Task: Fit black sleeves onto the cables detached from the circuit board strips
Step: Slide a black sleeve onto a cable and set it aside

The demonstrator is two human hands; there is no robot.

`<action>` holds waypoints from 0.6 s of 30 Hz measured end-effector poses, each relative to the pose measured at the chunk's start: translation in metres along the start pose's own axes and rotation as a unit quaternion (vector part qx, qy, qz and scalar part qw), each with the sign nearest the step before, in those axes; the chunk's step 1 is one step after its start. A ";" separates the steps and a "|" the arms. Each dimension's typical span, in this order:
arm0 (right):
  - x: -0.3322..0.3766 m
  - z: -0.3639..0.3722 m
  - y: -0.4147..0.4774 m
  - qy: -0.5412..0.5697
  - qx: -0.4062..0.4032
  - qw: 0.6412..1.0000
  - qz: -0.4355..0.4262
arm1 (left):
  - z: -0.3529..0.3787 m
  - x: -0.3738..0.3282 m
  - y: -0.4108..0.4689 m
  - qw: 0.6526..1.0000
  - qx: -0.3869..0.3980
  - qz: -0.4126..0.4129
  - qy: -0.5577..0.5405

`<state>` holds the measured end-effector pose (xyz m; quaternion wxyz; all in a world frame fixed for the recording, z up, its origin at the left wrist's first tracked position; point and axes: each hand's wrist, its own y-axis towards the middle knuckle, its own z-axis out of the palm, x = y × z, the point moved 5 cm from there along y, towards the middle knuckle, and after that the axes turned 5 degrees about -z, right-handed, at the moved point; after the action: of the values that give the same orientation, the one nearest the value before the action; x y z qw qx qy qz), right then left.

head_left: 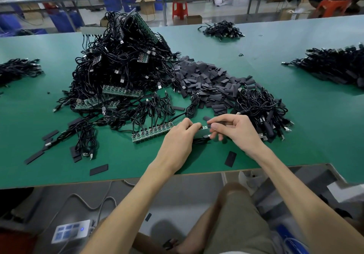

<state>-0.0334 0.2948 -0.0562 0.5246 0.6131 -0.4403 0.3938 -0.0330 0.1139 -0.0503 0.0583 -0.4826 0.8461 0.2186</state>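
My left hand point(180, 137) and my right hand point(233, 128) meet over the green table point(295, 135) near its front edge. Between them sits a small circuit piece with its black cable point(202, 128), pinched by my left fingers. My right fingers pinch a flat black sleeve point(202, 134) just beside it. A green circuit board strip point(152, 132) with cables still attached lies just left of my left hand. A heap of loose black sleeves point(204, 80) lies behind my hands.
A tall pile of cables and board strips point(122, 64) rises at the left centre. Cable bundles lie right of my hands point(262, 111), at far right point(334, 66), far left point(17, 70) and at the back point(222, 30). Stray sleeves point(230, 158) dot the front.
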 end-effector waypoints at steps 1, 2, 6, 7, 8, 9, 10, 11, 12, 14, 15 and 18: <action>0.000 0.001 0.000 -0.003 0.005 1.000 0.002 | 0.000 -0.001 0.000 1.000 0.000 0.001 -0.001; -0.001 0.002 0.000 -0.005 0.008 1.000 0.003 | -0.001 -0.001 -0.001 1.000 -0.001 0.002 -0.001; -0.002 0.000 0.000 0.005 -0.004 1.000 0.002 | -0.001 0.001 -0.001 1.000 -0.015 -0.015 -0.007; -0.002 -0.001 0.000 0.008 -0.008 1.000 0.002 | -0.001 0.002 -0.001 1.000 -0.015 -0.017 -0.012; -0.002 -0.002 0.000 0.008 -0.009 1.000 0.002 | -0.002 0.002 -0.001 1.000 -0.016 -0.018 -0.015; -0.003 -0.002 0.000 0.007 -0.007 1.000 0.003 | -0.002 0.002 -0.001 1.000 -0.018 -0.017 -0.017; -0.003 -0.002 0.000 0.006 -0.005 1.000 0.004 | -0.003 0.002 -0.001 0.999 -0.021 -0.016 -0.018; -0.004 -0.002 0.000 0.005 -0.002 1.000 0.005 | -0.003 0.002 -0.001 0.999 -0.025 -0.014 -0.020; -0.004 -0.002 0.000 0.006 -0.001 1.000 0.006 | -0.004 0.002 -0.001 0.999 -0.029 -0.012 -0.021; -0.004 -0.002 0.001 0.011 -0.001 1.000 0.006 | -0.004 0.002 -0.001 0.999 -0.034 -0.006 -0.024; -0.003 -0.002 0.001 0.015 -0.002 1.000 0.004 | -0.005 0.002 -0.001 0.999 -0.034 -0.003 -0.028; -0.002 -0.002 0.001 0.024 -0.008 1.000 0.002 | -0.005 0.003 0.000 0.999 -0.034 0.003 -0.039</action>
<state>-0.0349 0.2966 -0.0573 0.5388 0.5983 -0.4324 0.4059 -0.0334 0.1097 -0.0470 0.0741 -0.4733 0.8365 0.2662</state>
